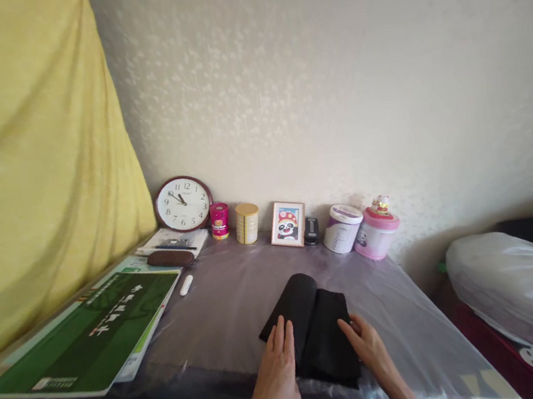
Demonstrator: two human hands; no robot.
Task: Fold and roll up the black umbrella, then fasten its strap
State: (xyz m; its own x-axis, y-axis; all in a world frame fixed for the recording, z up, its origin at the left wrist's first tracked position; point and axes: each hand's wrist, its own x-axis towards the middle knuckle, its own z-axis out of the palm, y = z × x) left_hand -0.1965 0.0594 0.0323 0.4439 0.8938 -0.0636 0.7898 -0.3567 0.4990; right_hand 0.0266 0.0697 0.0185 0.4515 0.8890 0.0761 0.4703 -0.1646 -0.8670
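Observation:
A piece of black cloth (324, 332) lies on the table, with its left side folded over in a rounded roll and its right side flatter. My left hand (280, 373) rests on the lower left of the cloth, fingers stretched out and lying flat. At the right edge of the cloth is my right hand (368, 348); its thumb lies on top and its fingers close around the edge, partly hidden.
Plastic film covers the table (229, 320). A green book (128, 316), a brown case (169, 259) and a white stick-like object (186, 285) lie left. Along the wall stand a clock (184, 204), tins (248, 222), a panda picture (288, 224) and tubs (343, 229).

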